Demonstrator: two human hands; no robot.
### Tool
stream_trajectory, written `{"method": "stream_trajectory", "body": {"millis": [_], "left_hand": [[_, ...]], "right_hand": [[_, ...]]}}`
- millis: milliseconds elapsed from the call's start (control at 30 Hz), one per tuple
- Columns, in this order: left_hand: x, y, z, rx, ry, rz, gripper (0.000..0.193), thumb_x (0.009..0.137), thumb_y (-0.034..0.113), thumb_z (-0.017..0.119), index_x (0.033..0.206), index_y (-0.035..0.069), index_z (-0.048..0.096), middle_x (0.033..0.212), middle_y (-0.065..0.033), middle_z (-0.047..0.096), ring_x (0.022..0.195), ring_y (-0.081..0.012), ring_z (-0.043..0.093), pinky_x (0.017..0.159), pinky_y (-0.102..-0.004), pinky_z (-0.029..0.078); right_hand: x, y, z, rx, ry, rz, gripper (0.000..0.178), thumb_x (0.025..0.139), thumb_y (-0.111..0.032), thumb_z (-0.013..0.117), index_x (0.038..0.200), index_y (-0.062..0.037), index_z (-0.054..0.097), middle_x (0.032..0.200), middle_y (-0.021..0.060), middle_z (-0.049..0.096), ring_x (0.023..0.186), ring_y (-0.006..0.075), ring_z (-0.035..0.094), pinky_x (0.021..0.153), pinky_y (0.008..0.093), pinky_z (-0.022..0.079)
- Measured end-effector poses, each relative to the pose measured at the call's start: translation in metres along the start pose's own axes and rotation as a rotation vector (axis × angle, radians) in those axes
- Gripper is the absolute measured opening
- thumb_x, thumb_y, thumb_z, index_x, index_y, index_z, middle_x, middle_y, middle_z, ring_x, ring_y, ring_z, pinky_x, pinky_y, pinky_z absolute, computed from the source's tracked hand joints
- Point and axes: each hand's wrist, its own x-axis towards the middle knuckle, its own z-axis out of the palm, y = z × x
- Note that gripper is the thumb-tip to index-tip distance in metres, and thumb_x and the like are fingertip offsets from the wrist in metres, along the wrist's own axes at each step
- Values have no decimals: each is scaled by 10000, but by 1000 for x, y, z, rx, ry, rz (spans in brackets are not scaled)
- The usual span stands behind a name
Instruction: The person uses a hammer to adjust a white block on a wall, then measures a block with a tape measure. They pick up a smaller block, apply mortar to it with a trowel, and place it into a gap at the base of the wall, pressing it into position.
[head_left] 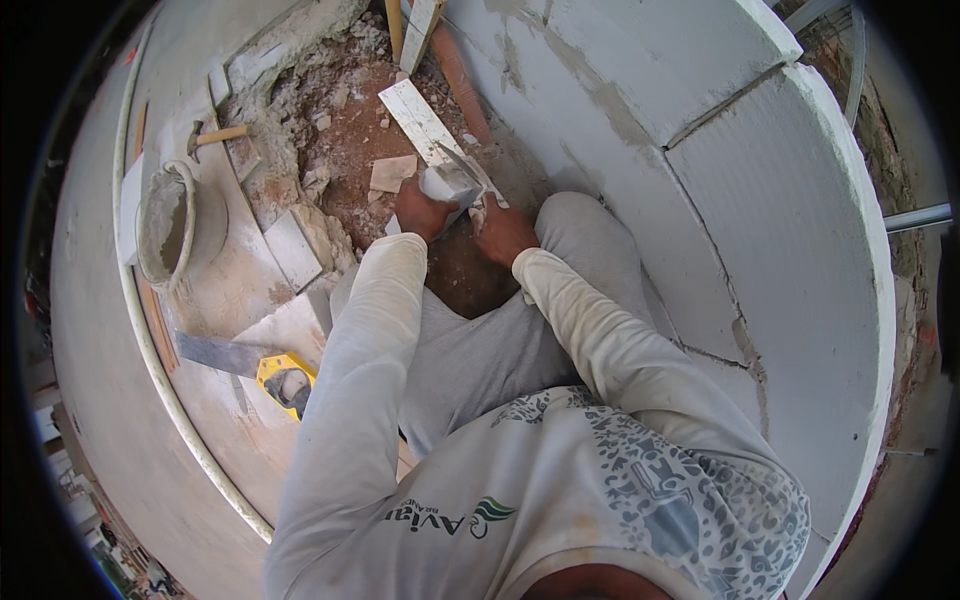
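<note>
My left hand (422,209) is closed around a small white block piece (438,186), held over the dug-out ground between my knees. Close beside it, my right hand (502,231) is closed on a tool with a narrow, pointed metal blade (461,161). The blade slants up and left past the block piece; my fingers cover its handle. Beyond both hands lies a long white strip (415,115), with a pale tile-like fragment (393,173) to the left of it.
A wall of large white blocks (790,220) with mortar joints curves along my right. On the left are a mortar-crusted bucket (205,225), a hammer (222,136), a handsaw with a yellow handle (286,380) and a long pale pipe (150,335). Rubble and reddish soil (345,110) lie ahead.
</note>
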Motion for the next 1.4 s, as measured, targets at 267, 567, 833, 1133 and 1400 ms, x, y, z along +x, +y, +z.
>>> {"method": "stream_trajectory", "body": {"millis": [267, 567, 833, 1133, 1400], "left_hand": [[-2, -2, -1, -30, 27, 12, 820, 559, 258, 971, 1253, -16, 632, 1201, -241, 672, 1137, -407, 653, 991, -459, 528], [-8, 8, -8, 20, 8, 5, 782, 564, 254, 964, 1239, 6, 657, 1188, -245, 674, 1126, -410, 659, 988, -464, 530], [-1, -6, -7, 63, 21, 83, 782, 570, 262, 950, 1252, 16, 656, 1202, -221, 686, 1120, -386, 671, 986, -450, 532], [5, -12, 0, 11, -34, 29, 756, 570, 255, 941, 1232, 17, 663, 1204, -232, 677, 1130, -401, 662, 976, -466, 530], [0, -12, 1, 27, -29, 127, 801, 568, 247, 944, 1263, -6, 638, 1249, -239, 656, 1153, -402, 653, 990, -464, 526]], "right_hand": [[-56, -22, -4, 117, 2, -60, 415, 1019, -347, 510, 1258, -10, 474, 865, 362, 676, 826, 569, 654, 793, 647, 503], [-62, -14, 0, 120, -6, -96, 426, 1014, -331, 519, 1253, 19, 470, 858, 336, 687, 816, 551, 662, 766, 624, 516], [-12, -9, 7, 149, -36, 59, 512, 1030, -346, 477, 1391, 16, 442, 975, 327, 704, 930, 498, 696, 871, 578, 538], [-64, -11, -4, 110, -26, -101, 412, 1029, -341, 485, 1304, -35, 481, 879, 298, 706, 824, 511, 690, 758, 616, 534], [-30, 2, 15, 119, 32, -63, 455, 1008, -334, 523, 1334, -19, 479, 915, 306, 708, 845, 494, 702, 777, 598, 547]]}}
